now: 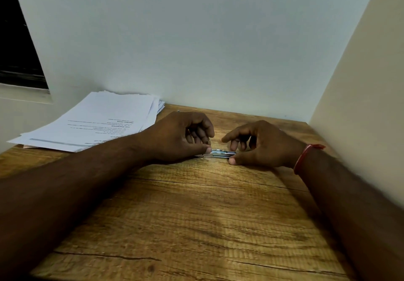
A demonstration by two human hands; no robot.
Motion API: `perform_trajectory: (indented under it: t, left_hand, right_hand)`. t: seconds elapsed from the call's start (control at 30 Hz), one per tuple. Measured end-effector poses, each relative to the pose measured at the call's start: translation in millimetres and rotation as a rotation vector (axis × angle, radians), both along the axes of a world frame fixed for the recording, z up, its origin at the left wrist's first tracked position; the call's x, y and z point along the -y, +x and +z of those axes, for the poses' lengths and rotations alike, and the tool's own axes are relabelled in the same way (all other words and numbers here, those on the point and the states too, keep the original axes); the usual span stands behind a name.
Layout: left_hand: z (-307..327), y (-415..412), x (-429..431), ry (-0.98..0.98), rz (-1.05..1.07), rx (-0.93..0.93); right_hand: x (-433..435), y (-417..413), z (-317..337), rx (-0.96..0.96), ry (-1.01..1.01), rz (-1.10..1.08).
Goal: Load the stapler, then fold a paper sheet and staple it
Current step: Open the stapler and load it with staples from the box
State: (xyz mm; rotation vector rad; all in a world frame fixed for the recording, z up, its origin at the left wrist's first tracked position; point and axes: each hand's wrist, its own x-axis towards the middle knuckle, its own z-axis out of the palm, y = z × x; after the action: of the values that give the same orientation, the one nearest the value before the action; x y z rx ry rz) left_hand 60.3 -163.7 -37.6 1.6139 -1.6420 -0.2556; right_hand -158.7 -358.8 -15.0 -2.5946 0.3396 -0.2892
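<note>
We find bare wood across the near half of the table (196, 226), where a hand could pass freely between our forearms. At the far left a loose stack of papers (98, 123) lies against the back wall (196, 40) and fills that corner, its edge just beside our left hand (181, 138). On the right the side wall (360, 84) closes in near our right hand (262, 145), and both hands grip the stapler (220, 152), leaving only a narrow gap between them.

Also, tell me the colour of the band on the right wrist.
Red. The wrist band shows best in the head view, the only one given.
</note>
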Motion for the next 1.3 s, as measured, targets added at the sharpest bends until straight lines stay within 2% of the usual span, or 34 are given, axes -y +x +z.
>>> perform_trajectory:
  t: [0.43,0.67,1.03,1.3]
  left_hand:
    - [-2,-9,2,-0.077,-0.035,0.080]
    - [-2,-7,7,-0.012,-0.068,0.256]
    - [-6,-1,7,-0.025,-0.079,0.243]
    - [1,7,0,0.109,-0.006,0.187]
  right_hand:
    - [2,6,-2,-0.003,0.058,-0.006]
    - [0,7,-5,0.029,0.073,-0.003]
    - [0,7,-7,0.038,0.074,-0.006]
    - [-2,7,-6,0.018,0.000,-0.028]
